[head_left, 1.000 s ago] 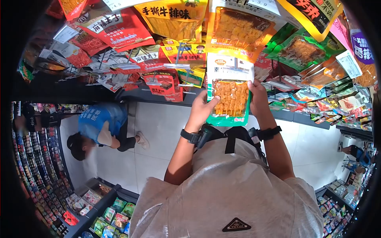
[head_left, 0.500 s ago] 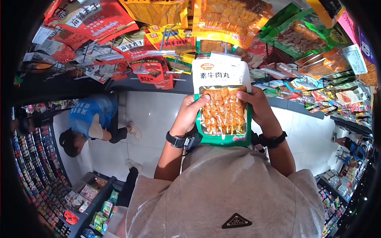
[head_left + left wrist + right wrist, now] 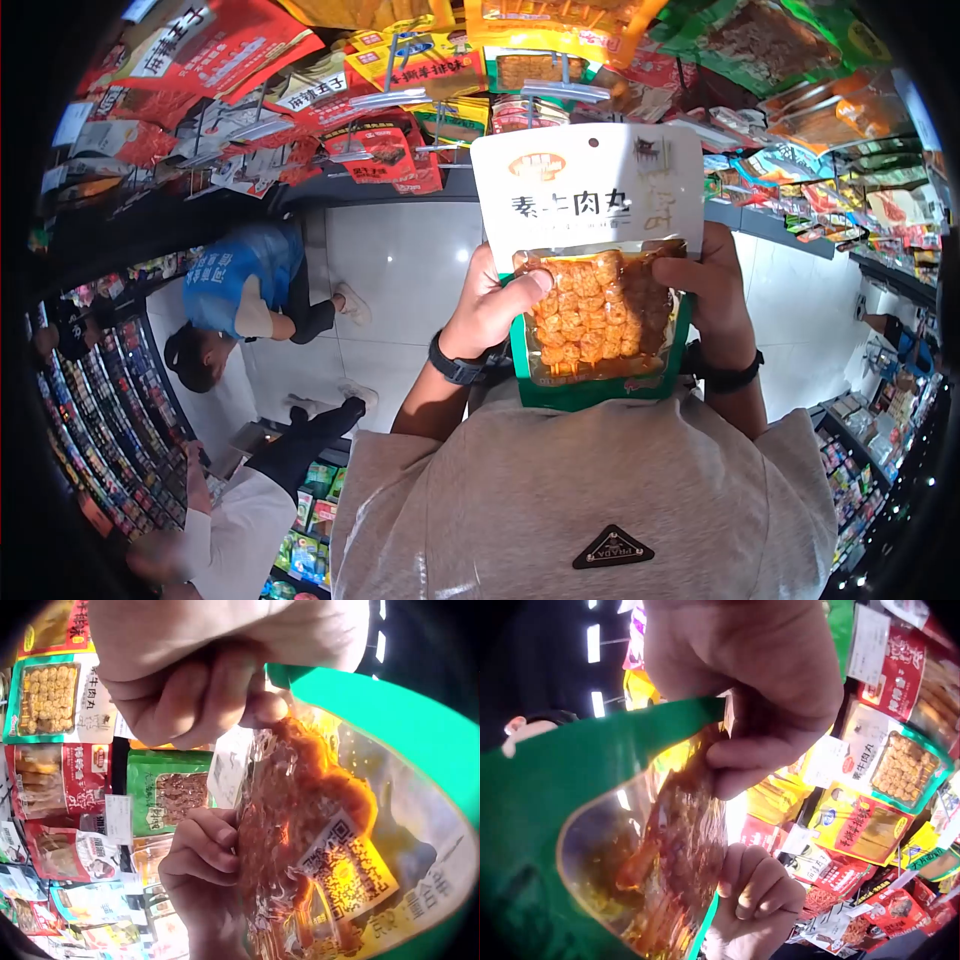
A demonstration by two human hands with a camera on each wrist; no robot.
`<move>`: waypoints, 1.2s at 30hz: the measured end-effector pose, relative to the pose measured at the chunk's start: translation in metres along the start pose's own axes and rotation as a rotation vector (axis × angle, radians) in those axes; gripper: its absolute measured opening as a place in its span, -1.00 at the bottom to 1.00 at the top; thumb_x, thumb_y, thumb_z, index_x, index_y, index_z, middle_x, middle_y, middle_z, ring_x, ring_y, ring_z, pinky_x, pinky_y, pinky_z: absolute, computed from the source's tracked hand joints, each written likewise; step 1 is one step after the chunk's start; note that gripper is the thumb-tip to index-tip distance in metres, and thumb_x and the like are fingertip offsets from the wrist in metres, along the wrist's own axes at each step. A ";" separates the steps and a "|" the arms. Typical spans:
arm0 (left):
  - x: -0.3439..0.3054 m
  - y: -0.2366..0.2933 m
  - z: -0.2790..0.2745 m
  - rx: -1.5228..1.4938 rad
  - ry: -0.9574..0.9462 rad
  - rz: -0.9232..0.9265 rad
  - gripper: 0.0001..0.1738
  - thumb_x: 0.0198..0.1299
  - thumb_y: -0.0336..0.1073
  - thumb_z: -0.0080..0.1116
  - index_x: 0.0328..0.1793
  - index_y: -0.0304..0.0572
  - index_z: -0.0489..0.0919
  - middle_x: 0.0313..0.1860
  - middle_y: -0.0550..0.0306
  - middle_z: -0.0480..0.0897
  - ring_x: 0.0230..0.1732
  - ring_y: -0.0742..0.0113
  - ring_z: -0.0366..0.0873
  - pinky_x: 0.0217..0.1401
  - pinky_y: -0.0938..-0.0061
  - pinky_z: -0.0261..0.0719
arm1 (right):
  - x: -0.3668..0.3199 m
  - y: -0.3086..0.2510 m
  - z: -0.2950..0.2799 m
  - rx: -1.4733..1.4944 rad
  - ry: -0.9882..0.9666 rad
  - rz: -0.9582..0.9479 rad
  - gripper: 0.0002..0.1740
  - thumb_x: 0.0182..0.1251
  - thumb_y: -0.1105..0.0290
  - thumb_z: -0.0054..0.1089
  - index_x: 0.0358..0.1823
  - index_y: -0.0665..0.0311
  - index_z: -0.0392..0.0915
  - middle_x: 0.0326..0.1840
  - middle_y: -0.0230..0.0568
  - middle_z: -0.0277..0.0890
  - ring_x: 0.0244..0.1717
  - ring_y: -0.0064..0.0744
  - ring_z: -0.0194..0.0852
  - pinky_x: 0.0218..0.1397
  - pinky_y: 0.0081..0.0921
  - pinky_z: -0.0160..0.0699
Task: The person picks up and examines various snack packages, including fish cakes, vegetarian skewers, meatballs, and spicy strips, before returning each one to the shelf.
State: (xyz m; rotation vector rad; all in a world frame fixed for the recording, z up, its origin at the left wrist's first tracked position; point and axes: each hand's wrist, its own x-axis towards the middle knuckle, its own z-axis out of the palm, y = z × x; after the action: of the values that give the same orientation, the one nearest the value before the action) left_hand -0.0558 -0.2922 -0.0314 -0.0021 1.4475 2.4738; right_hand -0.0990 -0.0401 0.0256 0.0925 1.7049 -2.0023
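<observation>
A snack packet [image 3: 600,305] is held up in front of the chest, white at the top, green along its sides and bottom. Its clear window shows skewered brown balls under large dark print. My left hand [image 3: 490,308] grips one side edge, thumb laid over the window. On the opposite edge my right hand [image 3: 715,295] pinches it, thumb in front and fingers behind. The left wrist view shows the back of the packet [image 3: 300,825], with a printed code [image 3: 351,874] on the film. Curled fingers of the right hand [image 3: 757,682] show behind the packet in the right wrist view.
A shelf of hanging snack packets [image 3: 400,65] runs across the front, its metal hooks [image 3: 565,92] sticking out. To the left a person in a blue vest [image 3: 245,275] bends over. Another person in a white top [image 3: 245,525] is at lower left, near a bin of packets [image 3: 310,545].
Both hands have drawn the packet away from the hooks and toward the chest, and its face has turned up to the head camera. A person in white has come in at lower left.
</observation>
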 end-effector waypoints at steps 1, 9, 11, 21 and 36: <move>0.002 0.001 -0.003 0.041 -0.040 0.011 -0.67 0.20 -0.36 0.14 0.04 -0.39 0.67 -0.09 0.20 0.71 -0.08 0.48 0.56 0.03 0.47 0.50 | -0.005 0.000 0.000 -0.019 0.023 -0.020 -0.70 0.23 0.49 0.28 -0.01 0.40 0.69 -0.13 -0.31 0.71 -0.12 -0.59 0.59 -0.03 -0.58 0.52; 0.014 0.028 0.014 0.181 -0.186 0.099 -0.60 0.16 -0.35 0.20 0.11 -0.40 0.67 0.04 0.05 0.74 0.09 0.27 0.62 0.23 0.37 0.50 | -0.024 -0.014 -0.009 -0.132 0.059 -0.147 -0.76 0.35 0.45 0.21 -0.03 0.38 0.69 -0.22 -0.42 0.68 -0.26 -0.73 0.48 -0.21 -0.68 0.39; 0.014 0.031 0.021 0.141 -0.156 0.101 -0.60 0.15 -0.38 0.21 0.13 -0.40 0.66 0.05 0.05 0.72 0.10 0.27 0.61 0.25 0.37 0.48 | -0.027 -0.007 -0.013 -0.072 0.065 -0.157 -0.75 0.37 0.44 0.20 -0.02 0.38 0.69 -0.22 -0.44 0.67 -0.28 -0.75 0.46 -0.23 -0.68 0.37; 0.013 0.033 0.025 0.132 -0.260 0.050 -0.57 0.29 -0.27 0.38 0.19 -0.38 0.64 0.13 0.05 0.70 0.14 0.27 0.59 0.28 0.35 0.47 | -0.037 0.012 -0.024 0.059 0.034 -0.200 -0.63 0.34 0.37 0.30 0.12 0.38 0.64 -0.01 -0.31 0.69 -0.04 -0.60 0.56 0.03 -0.55 0.49; 0.014 0.021 0.024 0.024 -0.243 0.069 -0.68 0.31 -0.24 0.39 0.00 -0.39 0.70 -0.14 0.14 0.73 -0.21 0.42 0.62 -0.11 0.48 0.57 | -0.028 -0.002 -0.035 0.089 -0.238 0.023 -0.24 0.24 0.43 0.43 0.45 0.44 0.33 0.34 -0.11 0.55 0.35 -0.32 0.48 0.45 -0.31 0.38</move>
State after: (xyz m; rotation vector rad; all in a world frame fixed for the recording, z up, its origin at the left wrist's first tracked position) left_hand -0.0705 -0.2782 -0.0038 0.3464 1.3934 2.4102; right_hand -0.0853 0.0022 0.0303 -0.0928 1.4604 -1.9843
